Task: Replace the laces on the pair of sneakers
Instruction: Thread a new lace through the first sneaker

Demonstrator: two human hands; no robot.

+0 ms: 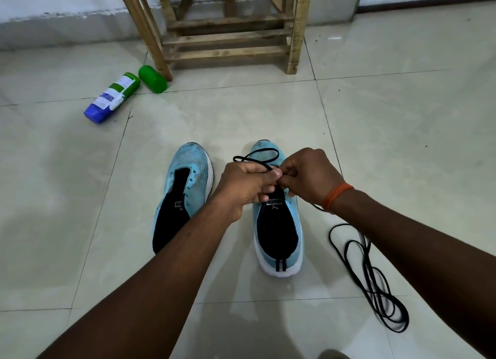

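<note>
- Two hands meet over the 3 o'clock sneaker point(277, 224): left hand point(243, 188) and right hand point(308, 176) each pinch the black lace point(237, 158), probably steadying its tip for an eyelet.
- A slack loop of the lace arches toward 12 o'clock.
- The 9 o'clock sneaker point(185, 186) stands just beside it, unlaced.
- A coiled lace point(374, 283) lies at 4 o'clock on the tiled floor point(402, 143).
- A bottle point(112, 98) and a green cap point(152, 78) lie at 10 o'clock.
- A wooden stool point(230, 36) stands at 12 o'clock, by the wall.
</note>
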